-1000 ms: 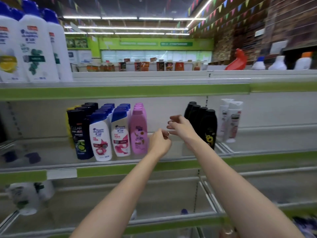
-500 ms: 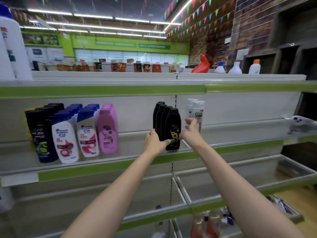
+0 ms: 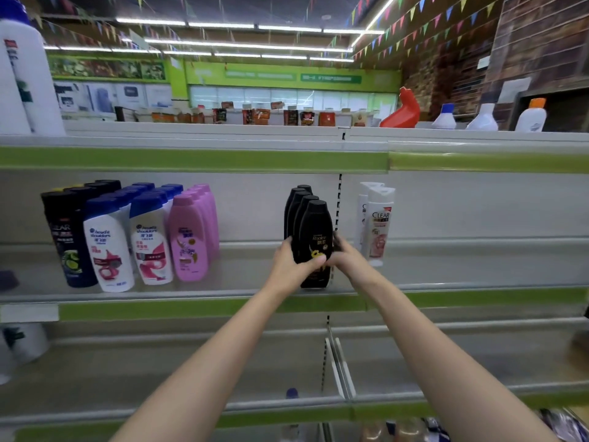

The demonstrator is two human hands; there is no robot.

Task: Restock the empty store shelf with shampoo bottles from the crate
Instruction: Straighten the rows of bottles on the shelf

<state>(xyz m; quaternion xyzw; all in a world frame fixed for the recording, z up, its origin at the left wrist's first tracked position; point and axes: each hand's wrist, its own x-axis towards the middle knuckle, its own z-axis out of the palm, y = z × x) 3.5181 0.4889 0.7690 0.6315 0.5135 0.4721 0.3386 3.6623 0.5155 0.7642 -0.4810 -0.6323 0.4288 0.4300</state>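
A row of black Rejoice shampoo bottles [image 3: 314, 224] stands on the middle shelf [image 3: 248, 274]. My left hand [image 3: 294, 266] wraps the front black bottle from the left, thumb across its label. Against the bottle's right side my right hand [image 3: 347, 258] is closed. The bottle stands upright on the shelf near its front edge. To the right stand white Clear bottles [image 3: 379, 224]. Left of the gap are pink bottles [image 3: 189, 237], white Head & Shoulders bottles [image 3: 110, 247] and dark Clear bottles [image 3: 68, 237]. No crate is in view.
The green-edged top shelf [image 3: 191, 159] carries large white bottles [image 3: 22, 78] at the left and a red bottle [image 3: 403, 110] further right. The lower shelf [image 3: 159, 371] has a wire divider [image 3: 338, 365]. The middle shelf to the right of the Clear bottles is bare.
Both hands have moved from the gap left of the black bottles onto the front black bottle and closed on its two sides. The view has swung right.
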